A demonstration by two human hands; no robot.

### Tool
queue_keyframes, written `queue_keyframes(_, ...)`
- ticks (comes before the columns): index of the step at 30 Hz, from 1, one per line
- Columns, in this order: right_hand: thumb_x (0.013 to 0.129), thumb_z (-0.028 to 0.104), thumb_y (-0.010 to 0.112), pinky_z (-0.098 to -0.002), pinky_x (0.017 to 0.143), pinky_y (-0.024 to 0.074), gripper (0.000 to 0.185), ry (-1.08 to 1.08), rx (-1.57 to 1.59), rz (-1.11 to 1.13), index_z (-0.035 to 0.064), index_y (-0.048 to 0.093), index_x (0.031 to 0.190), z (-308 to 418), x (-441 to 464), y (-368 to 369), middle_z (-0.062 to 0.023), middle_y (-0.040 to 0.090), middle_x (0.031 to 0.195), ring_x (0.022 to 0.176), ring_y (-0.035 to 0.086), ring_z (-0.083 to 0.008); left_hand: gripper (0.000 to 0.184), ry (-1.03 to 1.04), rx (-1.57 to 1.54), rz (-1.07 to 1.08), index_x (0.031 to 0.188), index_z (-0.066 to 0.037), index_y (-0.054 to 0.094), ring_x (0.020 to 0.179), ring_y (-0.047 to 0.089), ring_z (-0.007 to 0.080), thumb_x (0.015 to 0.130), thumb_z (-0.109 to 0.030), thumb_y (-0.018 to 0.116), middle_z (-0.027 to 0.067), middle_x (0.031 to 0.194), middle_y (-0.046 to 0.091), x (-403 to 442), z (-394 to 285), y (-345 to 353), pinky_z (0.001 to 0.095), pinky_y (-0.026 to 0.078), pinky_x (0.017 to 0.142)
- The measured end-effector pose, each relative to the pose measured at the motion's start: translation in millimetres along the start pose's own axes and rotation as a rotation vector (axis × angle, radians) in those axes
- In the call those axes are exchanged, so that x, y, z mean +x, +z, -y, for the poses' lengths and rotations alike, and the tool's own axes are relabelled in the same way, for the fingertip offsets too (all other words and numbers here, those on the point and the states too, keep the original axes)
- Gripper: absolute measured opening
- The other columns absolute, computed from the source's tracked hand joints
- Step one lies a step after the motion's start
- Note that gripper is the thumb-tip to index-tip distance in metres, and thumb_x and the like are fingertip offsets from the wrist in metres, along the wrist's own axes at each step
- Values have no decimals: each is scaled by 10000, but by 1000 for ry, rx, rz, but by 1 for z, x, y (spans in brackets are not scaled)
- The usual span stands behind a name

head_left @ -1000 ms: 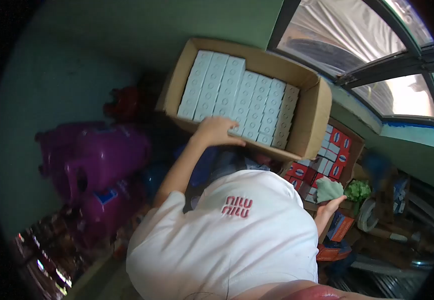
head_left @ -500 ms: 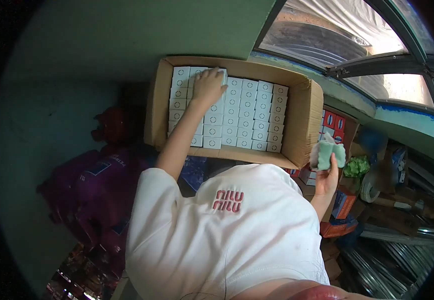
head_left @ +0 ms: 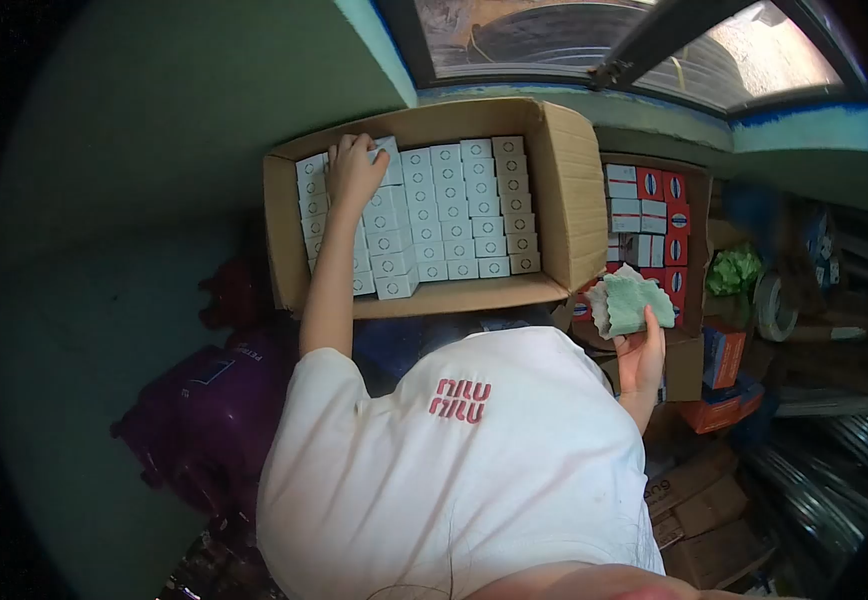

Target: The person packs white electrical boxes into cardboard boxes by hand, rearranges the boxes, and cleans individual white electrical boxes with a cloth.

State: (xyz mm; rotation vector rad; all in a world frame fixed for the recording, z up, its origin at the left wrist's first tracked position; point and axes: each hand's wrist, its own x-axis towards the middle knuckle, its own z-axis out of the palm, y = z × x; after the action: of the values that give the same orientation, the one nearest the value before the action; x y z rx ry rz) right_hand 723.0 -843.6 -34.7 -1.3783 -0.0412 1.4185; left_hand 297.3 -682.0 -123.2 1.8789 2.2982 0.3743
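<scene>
An open cardboard carton (head_left: 404,305) holds rows of small white boxes (head_left: 449,195), each marked with a dark dashed ring. At the carton's far left part, my left hand (head_left: 354,170) has its fingers bent over the top of the rows. It grips a small white box (head_left: 387,148) that sits a little proud of its neighbours; the fingers partly hide it. To the right, in front of a second carton, my right hand (head_left: 642,358) pinches a pale green and whitish cloth (head_left: 634,303) with a wavy edge, thumb on the green side.
The second carton (head_left: 696,330) holds red and white boxes (head_left: 651,215). Purple wrapped goods (head_left: 204,400) stand at left against the wall. A window (head_left: 554,40) runs along the back. Orange boxes (head_left: 719,400), a green bag (head_left: 736,272) and shiny long packs (head_left: 834,470) lie at right.
My view has turned, so the cartons sit further left and more of the red and white boxes shows. My left hand's fingers have curled more. The cloth is spread wider in my right hand.
</scene>
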Motion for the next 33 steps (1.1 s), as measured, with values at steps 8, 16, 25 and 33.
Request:
queue_keyframes(8, 925, 141, 529, -357, 867, 500, 391, -113, -95, -43, 63, 413, 1290, 11, -3, -74, -79, 497, 1256, 1106, 534, -215, 320, -236, -753, -6, 812, -12, 573, 673, 536, 121, 929, -303, 511, 82, 758, 603, -100, -58, -26, 280, 419, 583)
queue_keyframes(16, 765, -98, 356, -239, 872, 432, 480, -460, -510, 542, 57, 591, 1154, 21, 0, 2, -69, 592, 1130, 1032, 548, -136, 357, -562, -1325, 52, 916, -16, 649, 738, 487, 44, 966, -327, 482, -16, 779, 583, -217, -149, -36, 211, 398, 652)
queue_keyframes(25, 900, 98, 572, -265, 904, 416, 424, -344, -533, 849, 57, 478, 1312, -25, -4, 79, -79, 569, 1208, 1077, 532, -156, 440, -484, -1209, -5, 907, 17, 652, 715, 478, 57, 978, -365, 445, -15, 772, 583, -213, -138, -30, 227, 397, 661)
queue_keyframes(33, 782, -13, 600, -300, 859, 460, 445, -971, -998, 940, 58, 561, 1219, -61, 30, 129, -101, 590, 1221, 994, 576, -209, 551, -447, -1299, -6, 736, -35, 560, 665, 470, 81, 985, -475, 341, -8, 659, 504, -147, -107, 23, 249, 392, 624)
